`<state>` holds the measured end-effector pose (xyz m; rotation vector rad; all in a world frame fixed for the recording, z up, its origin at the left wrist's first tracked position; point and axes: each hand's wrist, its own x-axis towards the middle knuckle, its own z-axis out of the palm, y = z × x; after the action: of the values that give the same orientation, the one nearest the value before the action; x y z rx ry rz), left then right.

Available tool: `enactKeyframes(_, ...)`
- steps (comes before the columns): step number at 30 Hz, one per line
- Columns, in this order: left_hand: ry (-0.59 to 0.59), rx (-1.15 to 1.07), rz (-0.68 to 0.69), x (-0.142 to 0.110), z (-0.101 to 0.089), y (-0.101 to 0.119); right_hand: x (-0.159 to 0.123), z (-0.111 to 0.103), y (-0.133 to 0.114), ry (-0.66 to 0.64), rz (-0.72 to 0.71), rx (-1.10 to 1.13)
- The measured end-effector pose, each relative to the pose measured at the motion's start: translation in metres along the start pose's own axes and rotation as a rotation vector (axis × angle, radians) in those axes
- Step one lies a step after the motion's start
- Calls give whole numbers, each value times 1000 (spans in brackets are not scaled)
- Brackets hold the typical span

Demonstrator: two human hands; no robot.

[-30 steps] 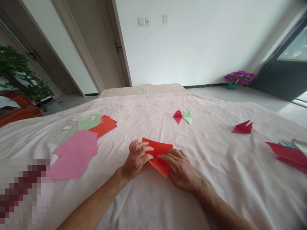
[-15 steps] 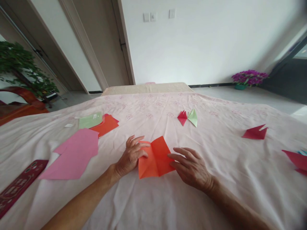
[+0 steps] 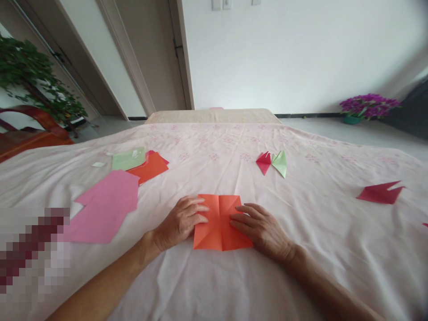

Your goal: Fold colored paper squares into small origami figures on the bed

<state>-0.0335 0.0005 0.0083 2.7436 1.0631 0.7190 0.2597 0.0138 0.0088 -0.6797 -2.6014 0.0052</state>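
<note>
An orange sheet of paper (image 3: pixel 219 227) with crease lines lies spread on the cloth in front of me. My left hand (image 3: pixel 183 223) rests on its left side, fingers stretched over the paper and slightly apart. On the opposite side, my right hand (image 3: pixel 262 227) lies with its fingers extended across the right edge. Both palms face down, and neither hand grips the sheet. Beyond the hands sit a red folded paper piece (image 3: pixel 264 163) and a pale green folded paper piece (image 3: pixel 280 164), close together.
Pink paper sheets (image 3: pixel 107 214) lie at left, with orange paper (image 3: pixel 152 167) and a green packet (image 3: pixel 129 159) behind them. A dark red folded paper (image 3: pixel 380 192) stands at right. The pink tablecloth (image 3: pixel 207 290) is wrinkled. One patch at lower left is pixelated.
The orange sheet has opened out flatter and squarer. My right hand has come down onto its right side, while the left stays on the left side. The camera view has shifted.
</note>
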Motion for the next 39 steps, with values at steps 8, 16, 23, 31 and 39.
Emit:
enactKeyframes(8, 64, -192, -138, -7, 9, -6, 2, -4, 0, -48, 252, 211)
enactKeyframes(16, 96, -137, -488, -1, 12, 6, 6, 11, -2, 7, 626, 141)
enactKeyframes(23, 85, 68, -586, 2, 14, 9, 14, 16, -3, -30, 761, 44)
enactKeyframes(31, 80, 131, -594, 8, 18, 6, 11, 24, -2, 44, 830, 89)
enactKeyframes(39, 30, 178, -626, 13, 17, 7, 17, 23, 1, -11, 837, 57)
